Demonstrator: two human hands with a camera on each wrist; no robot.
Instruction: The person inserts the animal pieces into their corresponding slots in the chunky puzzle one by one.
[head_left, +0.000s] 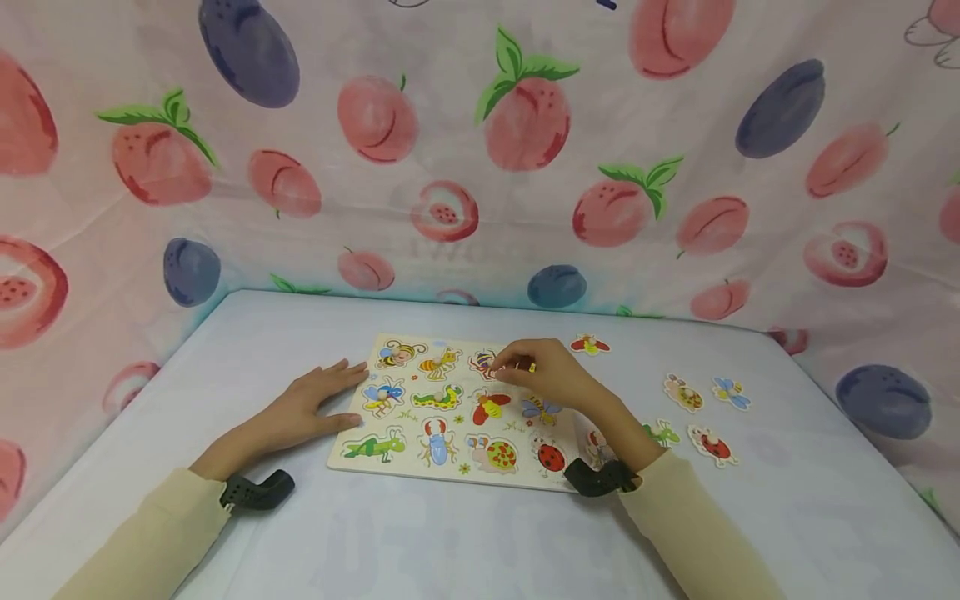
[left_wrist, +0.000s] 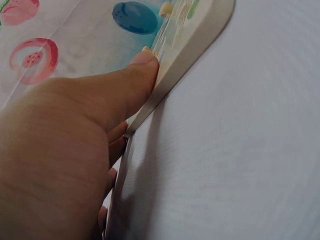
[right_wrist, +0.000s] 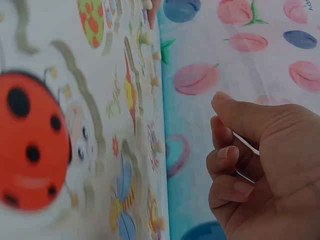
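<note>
A wooden insect puzzle board (head_left: pixel 337 461) lies flat on the table. My left hand (head_left: pixel 311 404) touches its left edge, fingers straight and thumb resting on the rim, as the left wrist view also shows. My right hand (head_left: pixel 551 371) hovers over the back row, beside the spider piece (head_left: pixel 482 363). In the right wrist view the right hand's fingers (right_wrist: pixel 227 160) are loosely curled, apart from the board, with nothing visible between them. Knobbed pieces sit in several slots, among them the bee (head_left: pixel 400 354) and the caterpillar (head_left: pixel 437 397). My right hand hides the back right corner.
Loose pieces lie right of the board: a red-winged insect (head_left: pixel 590 344), a snail (head_left: pixel 684 393), a dragonfly (head_left: pixel 731 393), a ladybug (head_left: pixel 714 446) and a partly hidden grasshopper (head_left: pixel 662 432). Another piece (head_left: pixel 597 446) is partly behind my right wrist. A fruit-print cloth (head_left: pixel 480 250) hangs behind the table.
</note>
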